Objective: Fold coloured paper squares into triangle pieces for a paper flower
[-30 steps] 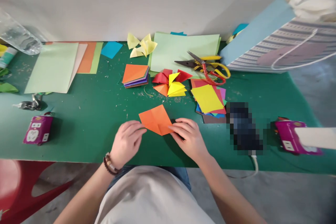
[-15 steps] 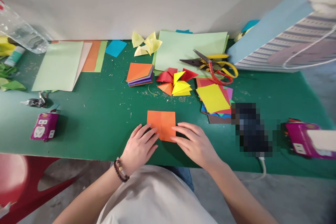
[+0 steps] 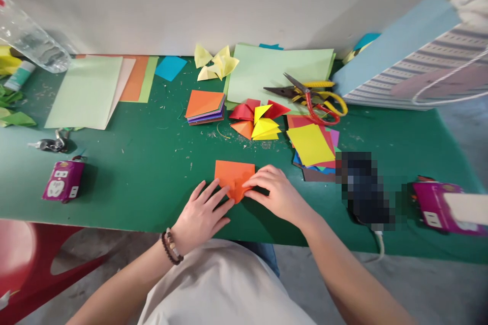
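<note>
An orange sheet of paper (image 3: 235, 171) lies on the green table in front of me, its lower right corner lifted and bent inward. My left hand (image 3: 206, 210) rests flat on the table with spread fingers, the fingertips on the paper's lower left part. Thumb and fingers of my right hand (image 3: 278, 193) pinch the lower right corner of the sheet. Beyond the paper stand red, orange and yellow folded paper pieces (image 3: 257, 121). A stack of coloured paper squares (image 3: 205, 106) sits to their left.
Scissors and pliers (image 3: 310, 94) lie on pale green sheets (image 3: 263, 71) at the back. At right are loose coloured papers (image 3: 310, 144), a blurred-out dark object (image 3: 364, 188) with a cable, and a paper bag (image 3: 396, 40). A purple box-like socket (image 3: 63, 181) stands left.
My right hand has closed on the paper's lower right corner and bent it inward toward the middle. My left hand stays on the lower left part.
</note>
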The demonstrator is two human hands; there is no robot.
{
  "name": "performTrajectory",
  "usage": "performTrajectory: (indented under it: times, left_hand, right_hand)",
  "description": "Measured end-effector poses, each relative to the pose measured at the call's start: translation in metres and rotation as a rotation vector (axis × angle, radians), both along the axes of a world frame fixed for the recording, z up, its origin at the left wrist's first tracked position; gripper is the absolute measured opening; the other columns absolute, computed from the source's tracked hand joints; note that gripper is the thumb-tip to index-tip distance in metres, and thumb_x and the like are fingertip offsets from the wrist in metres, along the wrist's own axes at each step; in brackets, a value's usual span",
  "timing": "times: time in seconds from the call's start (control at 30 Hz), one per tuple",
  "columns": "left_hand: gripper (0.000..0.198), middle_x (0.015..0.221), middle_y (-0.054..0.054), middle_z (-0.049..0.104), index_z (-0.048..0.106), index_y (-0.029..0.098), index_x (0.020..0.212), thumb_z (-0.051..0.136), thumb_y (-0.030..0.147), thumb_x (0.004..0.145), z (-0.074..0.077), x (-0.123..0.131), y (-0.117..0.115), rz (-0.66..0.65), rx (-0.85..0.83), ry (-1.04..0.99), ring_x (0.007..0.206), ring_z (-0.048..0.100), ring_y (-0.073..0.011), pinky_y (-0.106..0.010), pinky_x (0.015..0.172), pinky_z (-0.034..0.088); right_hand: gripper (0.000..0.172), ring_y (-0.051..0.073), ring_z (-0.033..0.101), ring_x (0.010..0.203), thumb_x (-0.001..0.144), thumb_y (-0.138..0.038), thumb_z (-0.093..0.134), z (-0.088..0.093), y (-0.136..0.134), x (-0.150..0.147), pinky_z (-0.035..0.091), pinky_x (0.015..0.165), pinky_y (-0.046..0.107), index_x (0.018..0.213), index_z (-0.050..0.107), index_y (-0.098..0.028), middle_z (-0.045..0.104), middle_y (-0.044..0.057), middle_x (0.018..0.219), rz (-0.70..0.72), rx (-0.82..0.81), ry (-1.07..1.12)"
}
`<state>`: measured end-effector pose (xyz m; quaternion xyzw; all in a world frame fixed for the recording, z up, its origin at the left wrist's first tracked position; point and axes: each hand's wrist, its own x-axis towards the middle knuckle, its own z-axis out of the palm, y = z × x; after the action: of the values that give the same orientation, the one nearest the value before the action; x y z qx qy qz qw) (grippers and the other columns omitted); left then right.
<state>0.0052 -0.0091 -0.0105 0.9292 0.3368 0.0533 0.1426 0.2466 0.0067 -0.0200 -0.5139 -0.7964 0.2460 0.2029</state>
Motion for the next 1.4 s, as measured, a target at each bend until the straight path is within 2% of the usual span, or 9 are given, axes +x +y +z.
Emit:
performTrajectory:
  times: [0.1,0.27,0.4,0.6,0.8,0.97,1.4]
  left_hand:
    - [0.038,0.136,-0.006,0.054,0.053,0.023,0.128,0.055,0.035,0.091,0.001,0.001,0.002,-0.038,0.013,0.036,0.136,0.036,-0.0307,-0.053,0.113,0.030]
    - [0.043,0.132,-0.009,0.056,0.050,0.015,0.130,0.054,0.034,0.091,-0.006,-0.002,0.010,-0.155,0.025,-0.042,0.133,0.042,-0.0248,-0.041,0.111,0.037]
    - [0.046,0.134,-0.013,0.055,0.048,0.010,0.131,0.053,0.033,0.091,-0.011,-0.003,0.009,-0.151,0.041,-0.073,0.133,0.041,-0.0277,-0.044,0.112,0.036]
    - [0.049,0.133,-0.008,0.054,0.043,0.020,0.138,0.052,0.034,0.092,-0.009,0.000,0.006,-0.123,0.001,-0.049,0.130,0.043,-0.0263,-0.045,0.111,0.036]
    - [0.044,0.132,-0.007,0.053,0.047,0.022,0.134,0.051,0.034,0.092,-0.008,-0.001,0.009,-0.112,-0.035,-0.067,0.131,0.041,-0.0254,-0.045,0.111,0.036]
    - [0.043,0.129,-0.007,0.054,0.048,0.024,0.133,0.052,0.034,0.092,-0.009,-0.001,0.010,-0.108,-0.045,-0.075,0.130,0.041,-0.0252,-0.045,0.110,0.037]
    - [0.038,0.127,-0.008,0.053,0.053,0.025,0.129,0.052,0.034,0.092,-0.009,-0.003,0.012,-0.100,-0.065,-0.131,0.131,0.040,-0.0248,-0.043,0.108,0.039]
  right_hand:
    - [0.007,0.020,0.055,0.088,0.086,-0.032,0.064,0.002,0.002,-0.006,0.040,0.081,0.039,0.084,0.066,-0.025,0.070,0.000,0.085,-0.027,-0.021,-0.041]
    - [0.007,0.021,0.055,0.085,0.084,-0.028,0.066,0.006,0.006,-0.015,0.037,0.077,0.036,0.079,0.063,-0.022,0.069,0.001,0.078,-0.080,-0.051,-0.128]
    - [0.008,0.021,0.054,0.084,0.084,-0.027,0.066,0.009,0.008,-0.019,0.036,0.076,0.035,0.078,0.063,-0.022,0.068,0.001,0.075,-0.095,-0.082,-0.164]
    - [0.008,0.021,0.054,0.084,0.082,-0.025,0.067,0.012,0.009,-0.023,0.035,0.076,0.034,0.076,0.062,-0.022,0.068,0.000,0.075,-0.127,-0.105,-0.198]
    - [0.009,0.019,0.053,0.083,0.082,-0.024,0.067,0.014,0.009,-0.023,0.035,0.077,0.033,0.075,0.062,-0.021,0.067,0.000,0.074,-0.132,-0.128,-0.193]
    - [0.015,0.019,0.053,0.083,0.088,-0.028,0.059,0.013,0.008,-0.021,0.035,0.076,0.033,0.074,0.061,-0.021,0.067,0.001,0.076,-0.117,-0.114,-0.181]
    - [0.015,0.020,0.051,0.082,0.085,-0.022,0.062,0.011,0.007,-0.028,0.034,0.075,0.033,0.072,0.056,-0.020,0.065,0.002,0.076,-0.123,-0.051,-0.284]
